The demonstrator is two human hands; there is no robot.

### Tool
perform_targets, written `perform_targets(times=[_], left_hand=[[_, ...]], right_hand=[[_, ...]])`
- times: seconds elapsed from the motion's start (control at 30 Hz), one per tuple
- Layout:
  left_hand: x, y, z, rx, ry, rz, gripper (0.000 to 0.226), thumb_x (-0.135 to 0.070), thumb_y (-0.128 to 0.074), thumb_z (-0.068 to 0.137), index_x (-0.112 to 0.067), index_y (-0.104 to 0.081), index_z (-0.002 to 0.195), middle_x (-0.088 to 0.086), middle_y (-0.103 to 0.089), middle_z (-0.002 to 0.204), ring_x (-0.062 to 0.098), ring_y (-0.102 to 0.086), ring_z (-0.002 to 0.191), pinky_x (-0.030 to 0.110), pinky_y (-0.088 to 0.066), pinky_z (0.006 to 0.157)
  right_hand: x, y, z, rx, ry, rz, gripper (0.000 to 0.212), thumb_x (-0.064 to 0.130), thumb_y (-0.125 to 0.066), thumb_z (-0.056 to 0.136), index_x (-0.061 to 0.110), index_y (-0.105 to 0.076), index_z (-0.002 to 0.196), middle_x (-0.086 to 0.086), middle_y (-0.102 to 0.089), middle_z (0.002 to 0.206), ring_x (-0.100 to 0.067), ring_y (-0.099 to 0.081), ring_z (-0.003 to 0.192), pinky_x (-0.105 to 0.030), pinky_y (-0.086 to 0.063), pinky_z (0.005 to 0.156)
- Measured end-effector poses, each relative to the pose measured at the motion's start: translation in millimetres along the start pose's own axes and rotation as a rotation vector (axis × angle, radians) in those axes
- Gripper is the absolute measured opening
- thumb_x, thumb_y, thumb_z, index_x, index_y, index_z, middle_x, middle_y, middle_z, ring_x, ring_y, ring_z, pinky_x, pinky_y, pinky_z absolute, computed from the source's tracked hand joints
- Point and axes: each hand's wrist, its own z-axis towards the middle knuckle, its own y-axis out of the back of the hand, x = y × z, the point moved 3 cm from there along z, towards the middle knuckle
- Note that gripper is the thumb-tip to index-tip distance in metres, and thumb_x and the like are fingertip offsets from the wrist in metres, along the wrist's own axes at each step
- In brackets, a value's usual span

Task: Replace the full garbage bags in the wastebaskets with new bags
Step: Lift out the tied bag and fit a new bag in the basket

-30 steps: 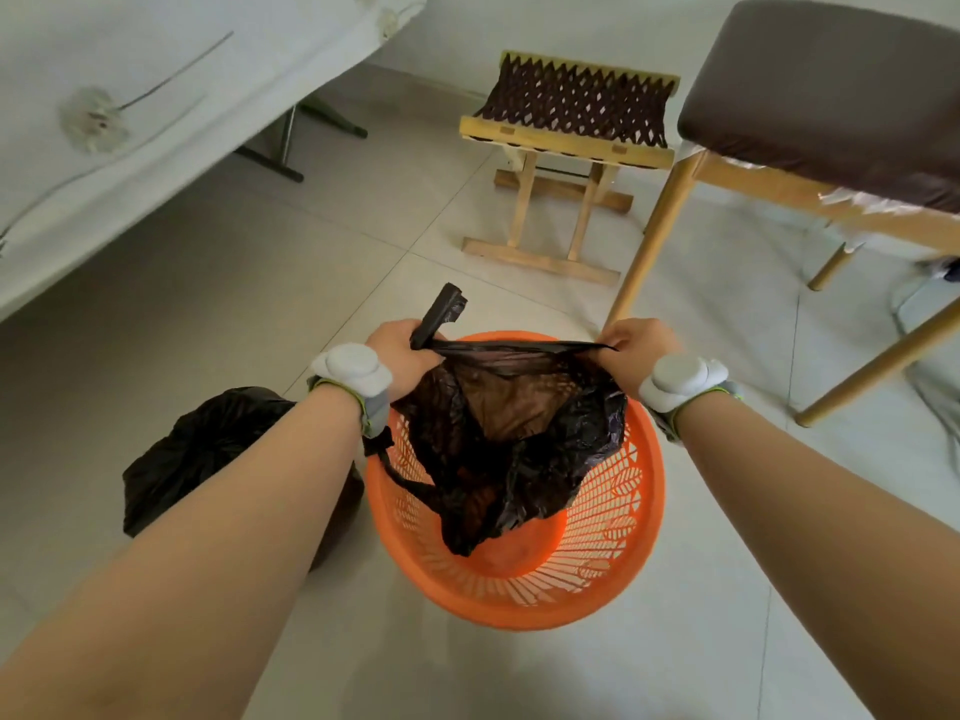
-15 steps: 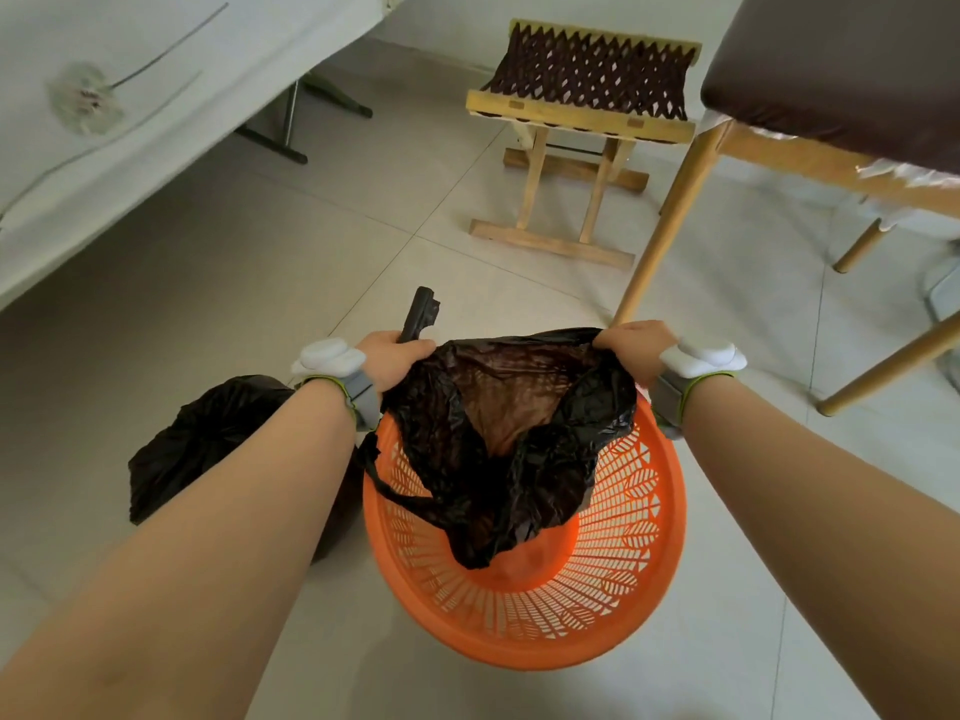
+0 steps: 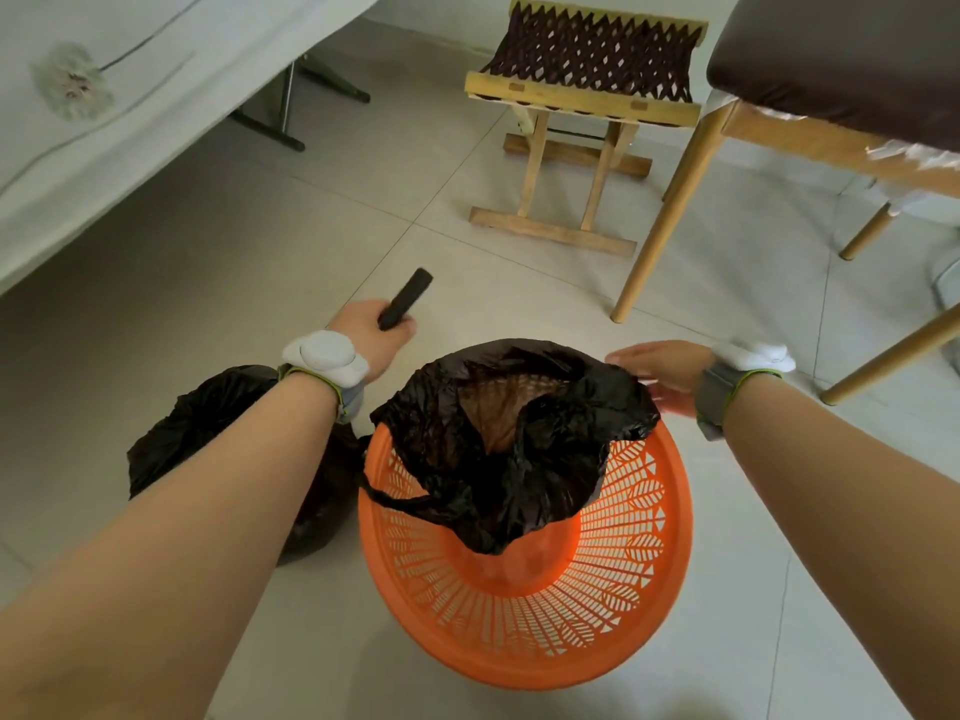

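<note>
A new bag (image 3: 519, 444) is sagging inside the orange basket (image 3: 519, 667), mouth upward, not yet over the rim. The right hand (image 3: 660, 368), its grip apart and blurred, is seemingly touching the bag's far right edge. The left hand (image 3: 371, 335) is hovering clear of it, its grip clamped on a dark roll (image 3: 408, 298).

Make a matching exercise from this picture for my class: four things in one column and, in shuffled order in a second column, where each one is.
Things
1. dark roll
2. new bag
3. full garbage bag
4. folding stool

Places
A. on the floor, left of the wastebasket
B. hanging loosely inside the orange wastebasket
C. gripped in the left hand
D. on the floor beyond the wastebasket, beside a chair leg

Pairs: 1-C, 2-B, 3-A, 4-D
</note>
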Motion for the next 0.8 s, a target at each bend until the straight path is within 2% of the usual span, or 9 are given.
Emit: perform_targets(times=[0.07, 0.13, 0.2, 0.27, 0.33, 0.43, 0.53, 0.67, 0.8], left_hand=[[-33, 7, -9, -0.036, -0.154, 0.043, 0.024, -0.034, -0.057, 0.089, -0.012, -0.065, 0.089, 0.005, -0.057, 0.072, 0.024, -0.052, 0.067, 0.031, -0.039, 0.061], [-62, -1, -21, 0.04, -0.281, 0.221, 0.03, -0.037, -0.055, 0.09, -0.01, -0.066, 0.092, 0.008, -0.061, 0.081, 0.026, -0.058, 0.075, 0.033, -0.043, 0.068], [-75, -21, -29, 0.133, -0.367, 0.421, 0.03, -0.039, -0.054, 0.091, -0.012, -0.066, 0.099, 0.008, -0.06, 0.091, 0.027, -0.059, 0.086, 0.033, -0.044, 0.074], [-71, -38, -28, 0.176, -0.359, 0.518, 0.029, -0.038, -0.053, 0.092, -0.017, -0.064, 0.109, 0.006, -0.063, 0.102, 0.027, -0.059, 0.094, 0.031, -0.043, 0.073], [-67, -48, -25, 0.146, -0.33, 0.562, 0.026, -0.035, -0.05, 0.093, -0.017, -0.061, 0.109, 0.005, -0.064, 0.105, 0.027, -0.059, 0.095, 0.029, -0.04, 0.069], [-76, -55, -13, 0.082, -0.314, 0.581, 0.023, -0.031, -0.048, 0.095, -0.014, -0.061, 0.104, 0.007, -0.065, 0.099, 0.027, -0.059, 0.088, 0.029, -0.036, 0.064], [-89, -56, 7, 0.004, -0.324, 0.53, 0.022, -0.03, -0.049, 0.094, -0.013, -0.062, 0.098, 0.008, -0.065, 0.091, 0.024, -0.053, 0.074, 0.03, -0.036, 0.061], [-111, -50, 10, -0.067, -0.411, 0.436, 0.02, -0.029, -0.052, 0.092, -0.015, -0.065, 0.099, 0.007, -0.061, 0.092, 0.028, -0.057, 0.082, 0.034, -0.044, 0.065], [-120, -58, -26, 0.105, -0.442, 0.373, 0.022, -0.032, -0.052, 0.093, -0.017, -0.052, 0.076, -0.002, -0.053, 0.072, 0.021, -0.051, 0.07, 0.029, -0.034, 0.059]], right_hand=[[15, 10, -7, -0.125, 0.167, -0.073, 0.023, 0.016, -0.065, 0.086, 0.016, -0.067, 0.108, -0.004, -0.066, 0.107, -0.02, -0.059, 0.092, -0.035, -0.05, 0.084], [34, 16, -21, -0.271, 0.395, -0.194, 0.023, 0.015, -0.063, 0.086, 0.022, -0.068, 0.107, 0.0, -0.068, 0.107, -0.013, -0.06, 0.094, -0.03, -0.05, 0.089], [44, 12, -37, -0.242, 0.555, -0.357, 0.019, 0.021, -0.065, 0.085, 0.028, -0.069, 0.103, 0.007, -0.069, 0.101, -0.006, -0.062, 0.09, -0.02, -0.046, 0.082], [44, -5, -47, -0.049, 0.528, -0.579, 0.025, 0.031, -0.067, 0.084, 0.03, -0.065, 0.108, 0.012, -0.067, 0.101, -0.005, -0.063, 0.091, -0.021, -0.043, 0.079], [32, -13, -47, 0.019, 0.455, -0.739, 0.036, 0.029, -0.068, 0.083, 0.028, -0.06, 0.118, 0.008, -0.064, 0.105, -0.012, -0.062, 0.095, -0.025, -0.045, 0.082], [24, -5, -40, -0.134, 0.474, -0.773, 0.035, 0.022, -0.066, 0.085, 0.023, -0.06, 0.119, 0.0, -0.065, 0.104, -0.018, -0.06, 0.094, -0.029, -0.046, 0.086], [24, 9, -38, -0.308, 0.482, -0.725, 0.032, 0.021, -0.063, 0.085, 0.022, -0.061, 0.117, -0.002, -0.066, 0.105, -0.02, -0.059, 0.095, -0.023, -0.041, 0.081], [21, 18, -36, -0.407, 0.507, -0.661, 0.035, 0.022, -0.063, 0.087, 0.021, -0.058, 0.121, -0.005, -0.066, 0.111, -0.025, -0.059, 0.105, -0.026, -0.041, 0.083], [17, 27, -34, -0.422, 0.541, -0.765, 0.028, 0.024, -0.061, 0.087, 0.023, -0.06, 0.115, -0.004, -0.065, 0.108, -0.025, -0.059, 0.098, -0.033, -0.047, 0.081]])
